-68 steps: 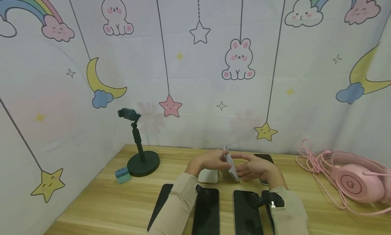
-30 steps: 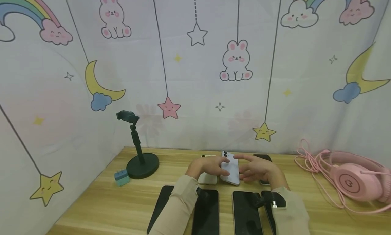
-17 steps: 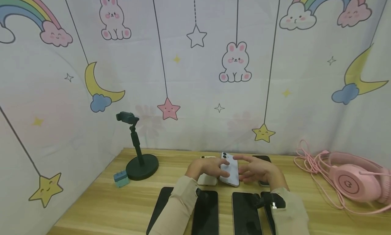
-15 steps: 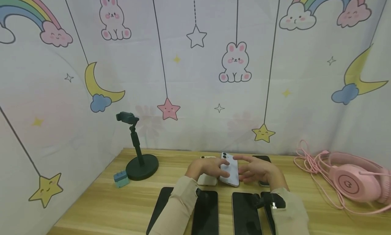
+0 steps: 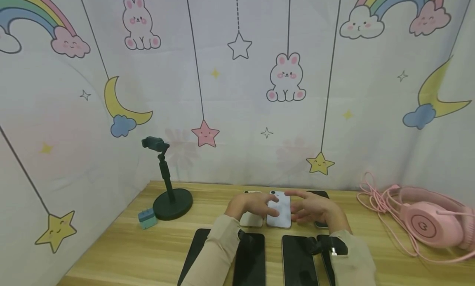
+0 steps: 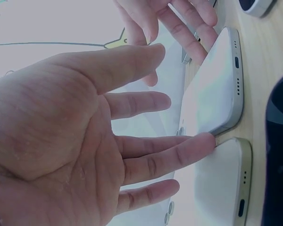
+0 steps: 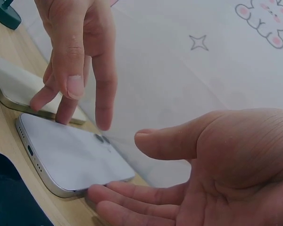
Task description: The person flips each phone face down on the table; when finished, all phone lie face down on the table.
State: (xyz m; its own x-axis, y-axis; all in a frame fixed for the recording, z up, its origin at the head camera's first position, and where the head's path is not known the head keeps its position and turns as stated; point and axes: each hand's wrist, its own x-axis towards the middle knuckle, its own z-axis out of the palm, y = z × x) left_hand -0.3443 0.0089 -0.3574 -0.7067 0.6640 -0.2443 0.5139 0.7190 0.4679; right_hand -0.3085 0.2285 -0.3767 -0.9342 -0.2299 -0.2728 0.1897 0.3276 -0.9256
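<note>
A pale lilac-white smartphone [image 5: 281, 216] lies flat with its camera side up, between the two hands. My left hand [image 5: 252, 204] is at its left edge, fingers extended and spread, above a cream smartphone [image 5: 252, 221] that also lies back up. In the left wrist view, one left fingertip is close to the gap between both phones. My right hand [image 5: 311, 207] is on the other side, palm turned inward; in the right wrist view its lower fingertips are at the pale phone's [image 7: 75, 155] edge. Whether either hand touches it, I cannot tell. Neither hand grips anything.
Several black-screened phones [image 5: 249, 261] lie in a row in front, partly under the forearms. A dark phone [image 5: 318, 193] lies behind the right hand. A black stand [image 5: 173, 203] and small blue-green block [image 5: 147, 218] are left; pink headphones [image 5: 426, 222] with cable are right.
The pale smartphone was tilted up on its edge between the hands, then turned its back into view and went down flat on the table. Both hands stayed nearly in place.
</note>
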